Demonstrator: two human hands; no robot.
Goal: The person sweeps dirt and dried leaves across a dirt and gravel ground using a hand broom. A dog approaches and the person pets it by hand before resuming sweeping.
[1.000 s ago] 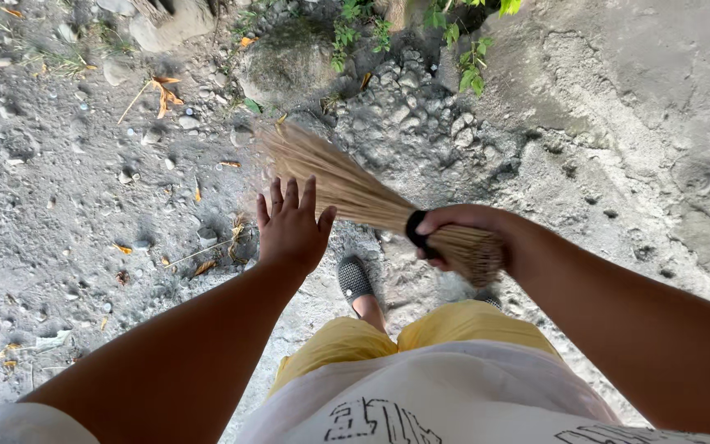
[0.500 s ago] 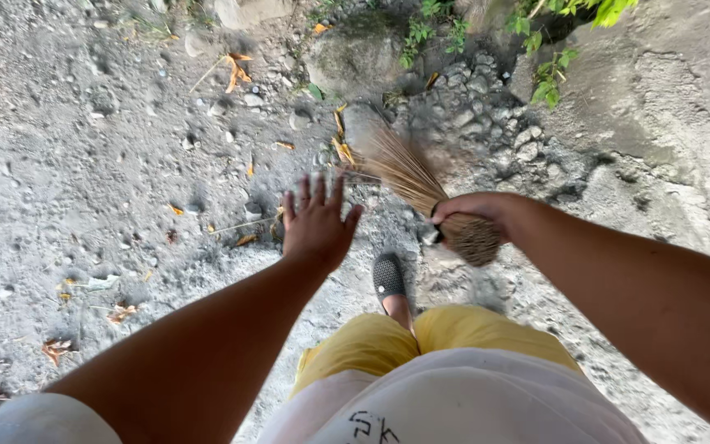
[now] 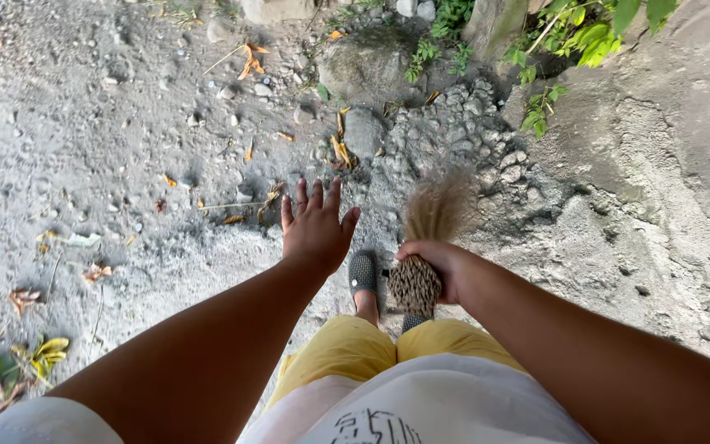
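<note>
Presently catalogued: one stick broom (image 3: 425,247), a bundle of thin tan-brown ribs, cut butt ends facing the camera as a dotted round face, bristle tips blurred and fanned toward the pebbled ground (image 3: 108,140). It sits low in the centre, just right of a grey shoe (image 3: 362,273). Right hand (image 3: 437,267): fingers wrapped tight round the bundle near its butt. Left hand (image 3: 315,226): fully spread, palm down, holding nothing, hovering above the ground left of the broom. Nearby: grey rock (image 3: 363,70), scattered dry leaves (image 3: 250,59), green foliage (image 3: 585,37), yellow shorts (image 3: 347,349).
</note>
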